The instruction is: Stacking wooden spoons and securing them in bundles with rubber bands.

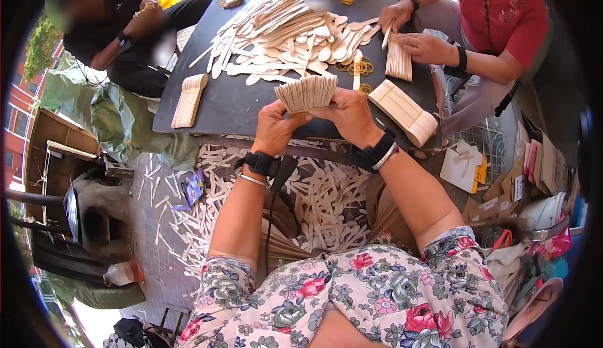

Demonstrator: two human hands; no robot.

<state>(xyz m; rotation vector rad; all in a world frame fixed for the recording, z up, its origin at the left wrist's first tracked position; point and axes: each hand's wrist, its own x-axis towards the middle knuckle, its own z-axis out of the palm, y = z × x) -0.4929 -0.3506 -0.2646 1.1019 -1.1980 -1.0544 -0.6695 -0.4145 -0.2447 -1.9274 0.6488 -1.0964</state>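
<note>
Between my two hands is a stack of wooden spoons (306, 95), raised just over the near edge of the dark table (232, 112). The spoons stand side by side, their upper ends slightly fanned. My left hand (276, 125) grips the stack's left side, and my right hand (353, 114) closes on its right side, thumbs toward the middle. Beyond it lies a large loose pile of wooden spoons (270, 31). Yellow rubber bands (361, 66) lie right of the stack. One banded bundle of spoons (405, 112) rests beside my right hand, another bundle (189, 101) to the left.
Across the right corner, a co-worker's hands (418, 43) hold another spoon bundle (398, 60). A second person (119, 27) sits at the far left, hands raised. Scattered spoons (330, 203) cover the ground beneath the table. Cardboard (543, 166) and bags crowd the right side.
</note>
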